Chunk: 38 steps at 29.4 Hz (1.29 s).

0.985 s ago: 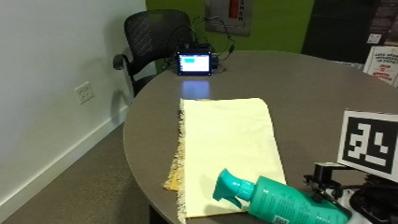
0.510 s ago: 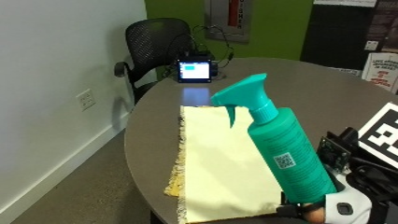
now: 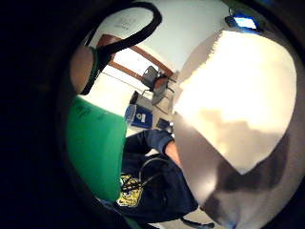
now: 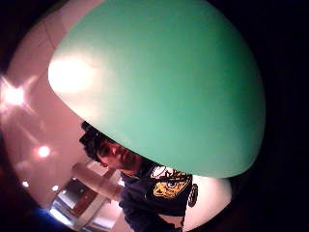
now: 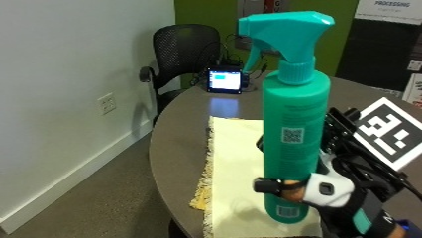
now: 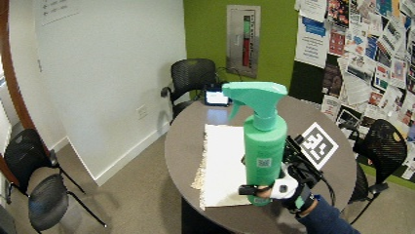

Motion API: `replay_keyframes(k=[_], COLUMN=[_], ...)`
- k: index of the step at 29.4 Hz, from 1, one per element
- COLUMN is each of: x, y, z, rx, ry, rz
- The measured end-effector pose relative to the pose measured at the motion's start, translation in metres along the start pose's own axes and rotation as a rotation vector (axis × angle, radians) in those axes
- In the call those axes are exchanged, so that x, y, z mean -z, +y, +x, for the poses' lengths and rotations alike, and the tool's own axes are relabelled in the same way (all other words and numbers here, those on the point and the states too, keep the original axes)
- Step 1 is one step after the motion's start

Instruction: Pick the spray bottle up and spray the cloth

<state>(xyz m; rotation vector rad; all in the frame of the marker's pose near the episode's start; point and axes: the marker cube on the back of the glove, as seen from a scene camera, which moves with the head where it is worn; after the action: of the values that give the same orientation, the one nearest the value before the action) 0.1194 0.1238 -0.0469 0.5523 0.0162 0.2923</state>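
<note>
1. Fingers of my gloved right hand (image 5: 330,191) wrap the lower body of the teal spray bottle (image 5: 293,134), held upright above the yellow cloth (image 5: 240,173).
2. I judge the trigger unreachable; I'd regrip higher.
3. Tilt the nozzle (image 5: 245,24) down toward the cloth.

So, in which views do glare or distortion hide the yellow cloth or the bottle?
Little finger side palm view: the pale yellow fringed cloth is washed out to near white, the picture bent round. Thumb side palm view: the teal plastic spray bottle bulges, with a bright glare patch. Outside view: both read clearly.
</note>
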Motion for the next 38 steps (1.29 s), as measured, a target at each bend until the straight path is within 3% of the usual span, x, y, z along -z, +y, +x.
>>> replay_keyframes(k=[2,8,11,18,25,38], x=[0.000,0.000,-0.005,-0.026,-0.044,-0.050], y=[-0.017,-0.090,-0.121,-0.156,-0.154,-0.146], z=[-0.012,-0.109,-0.124,-0.082,-0.025,-0.005], rx=[0.014,0.054,0.034,-0.121,-0.223,-0.227], ry=[-0.068,-0.758,-0.929,-0.955,-0.971,-0.928], rz=[0.028,0.121,0.165,0.253,0.327,0.299])
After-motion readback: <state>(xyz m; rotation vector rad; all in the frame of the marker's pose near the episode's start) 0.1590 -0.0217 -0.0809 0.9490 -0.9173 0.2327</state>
